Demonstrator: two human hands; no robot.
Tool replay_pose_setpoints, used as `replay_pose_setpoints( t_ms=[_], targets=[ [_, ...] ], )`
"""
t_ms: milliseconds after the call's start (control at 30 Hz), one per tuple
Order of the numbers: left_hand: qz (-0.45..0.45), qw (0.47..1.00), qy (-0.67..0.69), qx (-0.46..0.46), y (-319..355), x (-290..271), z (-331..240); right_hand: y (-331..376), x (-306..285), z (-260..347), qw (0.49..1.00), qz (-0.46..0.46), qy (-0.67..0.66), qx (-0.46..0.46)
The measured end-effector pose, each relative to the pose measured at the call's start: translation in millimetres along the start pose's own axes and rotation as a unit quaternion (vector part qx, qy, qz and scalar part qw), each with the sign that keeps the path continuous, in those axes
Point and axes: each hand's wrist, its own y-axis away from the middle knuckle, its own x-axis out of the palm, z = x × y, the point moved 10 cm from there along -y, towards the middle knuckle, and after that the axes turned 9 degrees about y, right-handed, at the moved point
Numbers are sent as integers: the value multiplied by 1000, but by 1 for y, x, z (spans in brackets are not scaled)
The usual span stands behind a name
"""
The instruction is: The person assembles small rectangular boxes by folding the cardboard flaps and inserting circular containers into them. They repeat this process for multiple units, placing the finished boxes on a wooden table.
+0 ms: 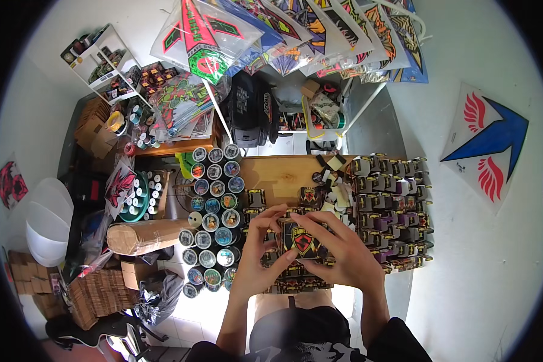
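Card box [301,241], small and dark with a shield shape on its front, is up in the air in the head view, over the near edge of the table. Both hands hold it. The left hand [254,259] has its fingers bent around the left side, with the thumb near the bottom. The right hand [347,250] holds the top and right side with its fingertips, and its thumb is low down.

The table [277,170] is smooth, yellow-brown wood. Round tubs [211,222] with flat, shiny tops stand in rows along its left edge. Along the right edge are lots of open boxes [380,182], stiff and square, packed close together. Just left of them is a messy heap of flat, pale pieces [339,199]. More dark boxes [295,285] lie at the near edge, partly under the hands. One small box [308,194] with a shield sits just past the fingers.

Left of the table lies a fat brown roll [145,237]. Beyond the far edge are a soft black bag [251,111] and pointy, bright kites [311,36] in clear, crinkly plastic.
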Motion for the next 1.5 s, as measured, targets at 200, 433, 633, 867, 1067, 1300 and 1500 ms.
replay_pose_setpoints(
  t_ms=[200, 433, 633, 867, 1067, 1300, 1500],
  targets=[
    [-34, 999, -10, 7, -33, -13, 32, -25, 12, -56, 999, 9, -38, 9],
    [-114, 988, -96, -40, -20, -44, 103, -43, 43, -122, 999, 14, -33, 12],
    [-103, 977, -178, -49, -12, -47, 128, -56, 60, -163, 999, -17, -26, 35],
    [-35, 962, -267, -56, -17, -43, 150, -75, 83, -201, 999, -18, -18, 23],
    [-16, 945, -321, -60, -21, -43, 168, -90, 111, -220, 997, 37, -44, 52],
    [50, 916, -395, -51, -33, -35, 178, -110, 158, -247, 992, 116, 35, 42],
    [47, 913, -400, -62, -30, -39, 192, -119, 191, -266, 974, 208, 64, 71]
  ],
)
